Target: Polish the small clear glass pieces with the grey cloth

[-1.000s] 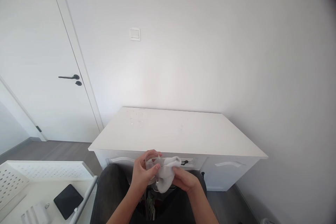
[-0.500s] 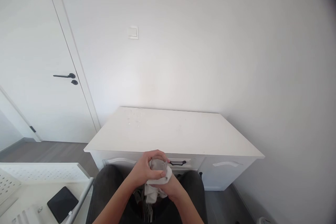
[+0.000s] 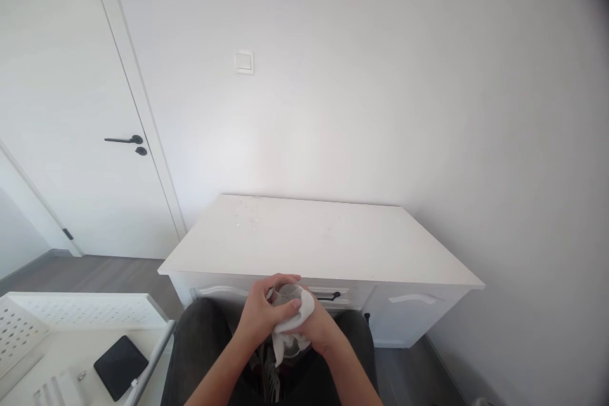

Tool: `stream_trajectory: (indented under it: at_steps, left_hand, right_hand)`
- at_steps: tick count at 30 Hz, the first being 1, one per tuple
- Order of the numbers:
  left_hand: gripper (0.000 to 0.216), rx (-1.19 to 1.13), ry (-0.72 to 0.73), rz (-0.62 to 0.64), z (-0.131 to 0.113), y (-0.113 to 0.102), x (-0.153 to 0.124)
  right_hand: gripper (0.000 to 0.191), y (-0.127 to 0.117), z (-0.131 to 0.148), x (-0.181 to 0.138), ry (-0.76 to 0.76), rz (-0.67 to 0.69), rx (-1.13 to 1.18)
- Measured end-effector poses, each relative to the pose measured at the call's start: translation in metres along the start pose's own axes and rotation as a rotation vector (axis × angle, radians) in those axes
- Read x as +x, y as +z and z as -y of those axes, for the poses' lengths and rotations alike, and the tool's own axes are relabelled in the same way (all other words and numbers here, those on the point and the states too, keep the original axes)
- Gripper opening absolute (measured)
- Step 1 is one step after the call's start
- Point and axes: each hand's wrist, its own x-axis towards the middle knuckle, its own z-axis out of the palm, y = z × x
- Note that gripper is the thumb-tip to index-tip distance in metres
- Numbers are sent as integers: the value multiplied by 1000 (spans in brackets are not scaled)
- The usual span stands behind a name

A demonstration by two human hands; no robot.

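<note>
My left hand (image 3: 261, 316) wraps around a small clear glass (image 3: 286, 294) held over my lap. A white cloth (image 3: 295, 322) is bunched against the glass, and my right hand (image 3: 320, 332) presses it from below and the right. Both hands meet just in front of the white cabinet (image 3: 333, 247), below its top edge. The lower part of the glass is hidden by my fingers and the cloth.
The cabinet has a black drawer handle (image 3: 329, 296) just behind my hands. A white perforated tray (image 3: 71, 320) at the lower left holds a black phone (image 3: 120, 366). A white door with a dark lever handle (image 3: 124, 140) stands at the left; a wall switch (image 3: 243, 62) above.
The cloth, earlier spread loosely between both hands, is now wrapped tighter around the glass. My right hand has slid under the left and the hands have closed together.
</note>
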Motion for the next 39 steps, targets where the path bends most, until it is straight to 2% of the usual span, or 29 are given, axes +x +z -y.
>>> stream_trajectory:
  at_steps: [2,4,5,8,9,10,11,12,14,15,17,18,19,21,22,23,24,25,27,28,29,30,32,34,36,37,39]
  left_hand:
    - [29,63,8,-199,1,2,4]
    - [30,68,27,-266,-2,0,15]
    - [30,20,30,-215,-5,-3,23]
    - [38,-211,-28,167,-13,-14,48]
    - [42,-245,-44,255,-16,-17,55]
    - [44,-240,-50,244,-19,-18,61]
    - [43,-193,-39,178,-21,-17,65]
    - [40,-114,-9,61,-23,-16,68]
    - [36,62,71,-180,-25,-11,71]
    - [36,116,104,-249,-26,-10,73]
    - [36,90,108,-265,-25,-10,76]
    - [36,20,82,-206,-25,-11,78]
    - [36,-63,60,-106,-24,-14,79]
    - [42,-211,57,119,-22,-19,79]
    - [44,-252,64,180,-21,-20,78]
    - [44,-259,69,172,-19,-20,76]
    - [42,-223,69,95,-18,-19,74]
    - [39,-153,63,-30,-17,-17,71]
    - [34,15,68,-288,-14,-11,66]
    - [34,66,83,-377,-12,-9,65]
    - [35,75,94,-435,-10,-8,64]
    - [35,43,94,-483,-8,-9,64]
    - [38,-82,48,-590,-2,-12,64]
    - [43,-198,-9,-722,5,-14,62]
    - [45,-299,-32,-798,9,-9,57]
    - [45,-348,-30,-795,11,-4,53]
    - [43,-433,-10,-739,10,12,42]
  right_hand:
    - [14,6,3,8,-110,-218,-280]
    - [4,7,5,15,-172,-358,-437]
    - [6,5,6,19,-169,-329,-429]
    - [20,-3,7,29,-23,76,-183]
    - [25,-5,8,32,35,185,-101]
    - [27,-7,10,37,62,217,-63]
    - [27,-9,12,41,56,167,-65]
    - [24,-10,15,46,28,62,-92]
    - [19,-14,20,56,-57,-206,-193]
    - [18,-17,22,60,-90,-298,-247]
    - [16,-24,25,65,-117,-337,-327]
    - [16,-27,25,65,-112,-287,-339]
    - [18,-30,24,64,-86,-175,-317]
    - [28,-32,22,59,6,126,-200]
    - [32,-32,21,57,53,257,-135]
    - [34,-30,20,55,77,334,-92]
    - [32,-27,19,55,61,318,-97]
    - [28,-24,19,55,4,199,-163]
    - [17,-19,20,59,-153,-127,-365]
    - [14,-19,20,61,-222,-257,-464]
    - [13,-20,19,62,-276,-325,-528]
    - [16,-24,19,62,-309,-331,-524]
    - [26,-33,17,60,-340,-324,-340]
    - [35,-42,17,54,-334,-479,-59]
    - [41,-44,18,48,-299,-654,153]
    - [43,-41,19,46,-284,-670,200]
    - [41,-30,19,45,-266,-556,240]
